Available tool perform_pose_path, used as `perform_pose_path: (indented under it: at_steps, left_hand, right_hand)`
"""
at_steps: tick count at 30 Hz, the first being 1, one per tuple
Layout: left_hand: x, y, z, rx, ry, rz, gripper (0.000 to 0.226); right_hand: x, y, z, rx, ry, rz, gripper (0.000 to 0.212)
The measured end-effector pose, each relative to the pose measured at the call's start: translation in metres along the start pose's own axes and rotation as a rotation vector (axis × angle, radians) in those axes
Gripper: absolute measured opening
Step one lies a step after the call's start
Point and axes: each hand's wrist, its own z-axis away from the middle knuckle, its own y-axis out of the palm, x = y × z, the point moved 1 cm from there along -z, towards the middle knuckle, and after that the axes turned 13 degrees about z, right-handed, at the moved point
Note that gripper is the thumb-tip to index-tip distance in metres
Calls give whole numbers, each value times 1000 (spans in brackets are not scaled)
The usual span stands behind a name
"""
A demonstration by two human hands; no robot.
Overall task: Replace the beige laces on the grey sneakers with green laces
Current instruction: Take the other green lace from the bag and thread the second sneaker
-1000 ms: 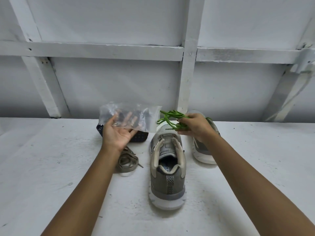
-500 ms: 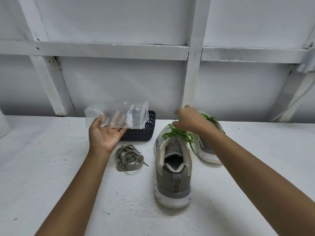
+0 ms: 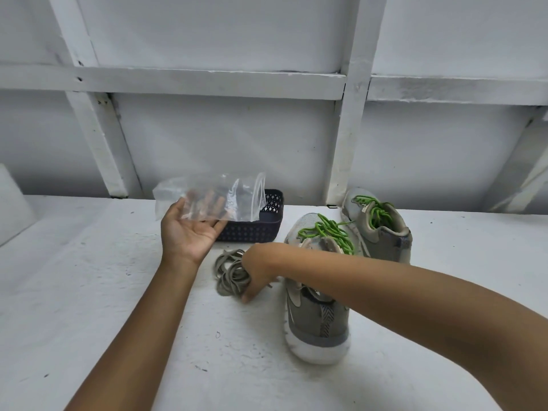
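Left grip is up off the worktop, palm up, holding a clear bag; you can see the fingers through the plastic. Right behind the bag is a dark basket, back near the wall.

Right grip reaches across the near sneaker and is down on the beige laces, fingers curled around the bundle. That pile sits on the worktop just left of the near sneaker and in front of the basket.

The near sneaker points away, heel toward the camera, with a loose tangle of green laces dumped on its front end, not threaded as far as I can tell. The far sneaker stands just beside it to the right and further back, with green lacing showing along its top.
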Motion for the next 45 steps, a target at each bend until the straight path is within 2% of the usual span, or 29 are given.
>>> perform_pose_path:
  at_steps: [5, 9, 14, 18, 21, 23, 28, 34, 38, 43, 45]
  left_hand:
    - [0, -2, 0, 6, -3, -9, 30]
    - [0, -2, -2, 0, -3, -7, 30]
    - [1, -1, -2, 4, 2, -12, 30]
    - [1, -1, -4, 6, 8, 2, 30]
    - [0, 0, -4, 12, 13, 29, 36]
    - [0, 0, -5, 11, 14, 50, 39]
    - [2, -3, -8, -6, 15, 95, 25]
    - [16, -1, -6, 1, 3, 116, 25]
    - [29, 4, -3, -4, -28, 101, 26]
    - [43, 9, 0, 33, -65, 50, 22]
    - [46, 11, 1, 70, -78, 12, 28]
  right_hand:
    - [4, 6, -9, -9, 24, 29, 43]
    - [7, 6, -8, -58, 3, 35, 19]
    - [5, 9, -7, -70, 7, -8, 11]
    - [-4, 6, 1, -127, 33, -178, 27]
    - [-19, -1, 18, -121, 65, -407, 14]
    - [-30, -5, 33, -162, 96, -493, 13]
    - [-66, -7, 70, -279, 234, -625, 16]
    - [-112, -7, 97, -379, 434, -748, 11]
    - [-122, -11, 95, -404, 485, -701, 13]
    - [-116, -13, 84, -302, 445, -533, 19]
    - [-118, -15, 83, -262, 415, -486, 15]
